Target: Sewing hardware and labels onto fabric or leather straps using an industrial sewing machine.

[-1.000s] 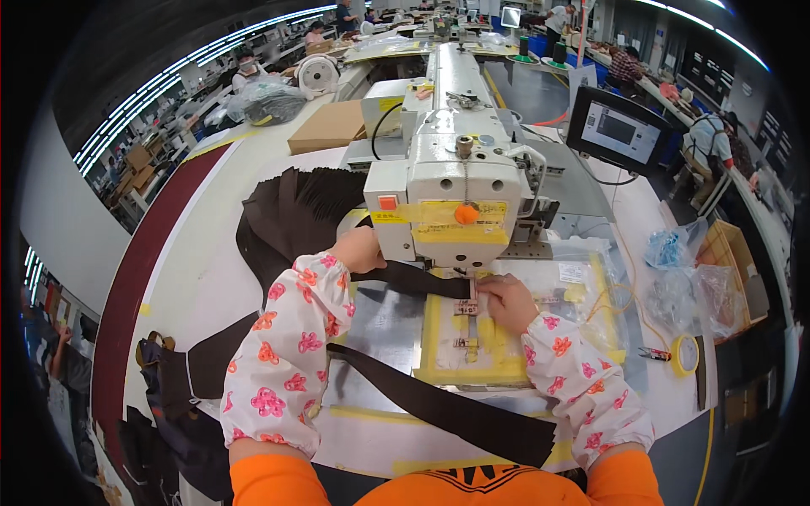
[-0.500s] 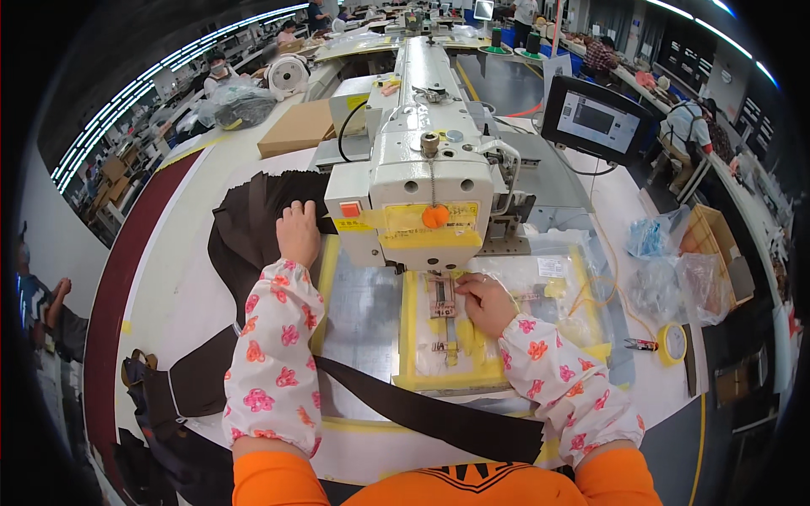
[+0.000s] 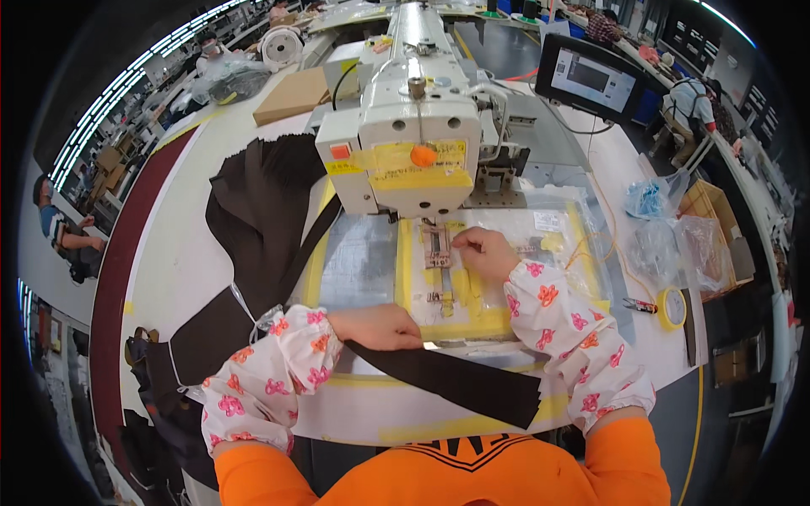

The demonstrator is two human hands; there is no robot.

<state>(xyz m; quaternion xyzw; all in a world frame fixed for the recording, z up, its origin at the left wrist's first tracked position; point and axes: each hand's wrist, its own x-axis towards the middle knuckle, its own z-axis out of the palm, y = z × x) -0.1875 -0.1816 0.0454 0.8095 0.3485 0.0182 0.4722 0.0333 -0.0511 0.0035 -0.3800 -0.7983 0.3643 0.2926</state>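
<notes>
My left hand (image 3: 377, 326) lies across a dark brown fabric strip (image 3: 464, 379) at the near edge of the sewing machine's bed, its fingers closed together over the strip. Their tips are partly hidden. My right hand (image 3: 485, 251) has its fingers curled in a pinch beside the small slotted frame (image 3: 437, 246) on a clear, yellow-taped template (image 3: 506, 316). Whatever may be between those fingers is too small to make out. Above the template stands the white sewing machine head (image 3: 418, 160). A stack of dark brown fabric pieces (image 3: 257, 202) spreads to the left.
Behind the stack is a cardboard box (image 3: 291, 94). A control screen (image 3: 591, 76) stands at the right. Nearer lie a yellow tape roll (image 3: 672, 309), small snips (image 3: 640, 305) and plastic bags (image 3: 654, 249). More dark cloth (image 3: 173, 413) hangs at the lower left.
My left hand has come from the fabric stack down and right onto the strip. My right hand stays beside the slotted frame. The whole view has shifted slightly.
</notes>
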